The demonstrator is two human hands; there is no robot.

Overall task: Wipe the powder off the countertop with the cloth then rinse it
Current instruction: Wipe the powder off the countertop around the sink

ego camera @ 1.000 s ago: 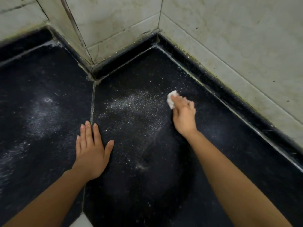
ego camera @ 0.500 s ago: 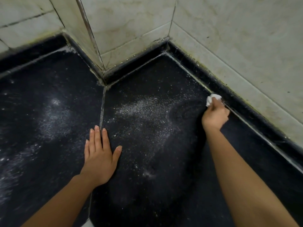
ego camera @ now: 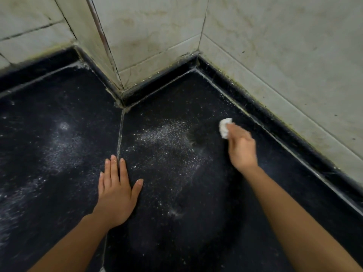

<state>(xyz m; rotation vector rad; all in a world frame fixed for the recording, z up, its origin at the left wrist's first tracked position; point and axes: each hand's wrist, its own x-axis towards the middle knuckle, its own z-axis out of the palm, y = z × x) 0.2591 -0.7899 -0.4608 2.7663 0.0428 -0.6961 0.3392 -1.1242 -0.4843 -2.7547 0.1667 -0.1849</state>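
A small white cloth [ego camera: 225, 127], wadded up, sits on the dark surface [ego camera: 196, 242] toward 2 o'clock. The fingers of the right hand [ego camera: 242, 148], slightly blurred, grip it. At the cloth's 9 o'clock lies a scatter of white powder [ego camera: 167, 134], with a dark bare patch between them. The left hand [ego camera: 115, 191] lies flat at 7 o'clock, fingers straight, holding nothing, its fingertips at a pale seam [ego camera: 119, 138]. A second dusting [ego camera: 62, 146] whitens the slab at 9 o'clock. Stained tiled walls [ego camera: 275, 55] meet at 12 o'clock.
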